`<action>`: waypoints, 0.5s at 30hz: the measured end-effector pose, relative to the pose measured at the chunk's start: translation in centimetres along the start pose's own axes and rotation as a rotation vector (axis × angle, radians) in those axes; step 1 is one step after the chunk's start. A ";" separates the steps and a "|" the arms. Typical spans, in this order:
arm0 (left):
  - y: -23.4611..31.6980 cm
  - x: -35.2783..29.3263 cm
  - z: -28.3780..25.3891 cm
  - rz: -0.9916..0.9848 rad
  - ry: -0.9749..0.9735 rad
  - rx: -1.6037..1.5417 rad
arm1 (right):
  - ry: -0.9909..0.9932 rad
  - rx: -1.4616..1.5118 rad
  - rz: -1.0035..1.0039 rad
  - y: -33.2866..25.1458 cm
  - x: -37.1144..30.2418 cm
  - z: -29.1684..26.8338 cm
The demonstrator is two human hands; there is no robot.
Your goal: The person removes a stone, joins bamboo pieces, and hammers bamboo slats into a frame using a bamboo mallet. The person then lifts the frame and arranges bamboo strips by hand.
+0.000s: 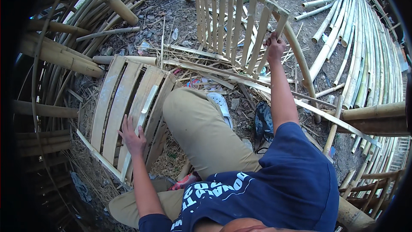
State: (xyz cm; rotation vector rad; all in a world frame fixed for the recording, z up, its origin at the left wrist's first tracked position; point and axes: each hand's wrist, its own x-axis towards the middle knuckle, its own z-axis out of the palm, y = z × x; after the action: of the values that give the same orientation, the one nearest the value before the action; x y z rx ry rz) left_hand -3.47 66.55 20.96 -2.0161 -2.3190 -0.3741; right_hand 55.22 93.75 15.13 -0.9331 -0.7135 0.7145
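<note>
To my left lies a slatted wooden crate with wide pale boards and dark gaps between them. My left hand rests on its boards with the fingers spread, beside a thin pale strip lying across the crate. Farther off, a slatted bamboo panel stands upright on the ground. My right hand, arm stretched forward, has its fingers closed round the right end slat of that panel. Its lower part is partly hidden by long split strips.
Long bamboo poles lie in rows at the right. A bent bamboo pole arches beside the panel. Thick bamboo posts and stacked poles crowd the left. Scraps litter the ground, and a black plastic bag lies near my right arm.
</note>
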 end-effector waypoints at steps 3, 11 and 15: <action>0.5 0.3 0.3 0.003 -0.002 -0.005 | -0.059 -0.008 -0.005 -0.6 1.0 -1.6; 0.2 -0.1 0.4 -0.006 0.030 0.006 | -0.134 -0.079 -0.079 -6.0 0.5 -1.9; 0.0 -0.3 0.2 -0.011 0.040 -0.003 | -0.094 -0.076 -0.019 -8.3 -1.6 -2.4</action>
State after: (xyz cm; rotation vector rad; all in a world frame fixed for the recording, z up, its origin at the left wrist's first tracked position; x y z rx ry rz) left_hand -3.43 66.26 20.64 -1.9790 -2.3088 -0.4150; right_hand 58.06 87.99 21.13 -0.9655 -0.8359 0.7226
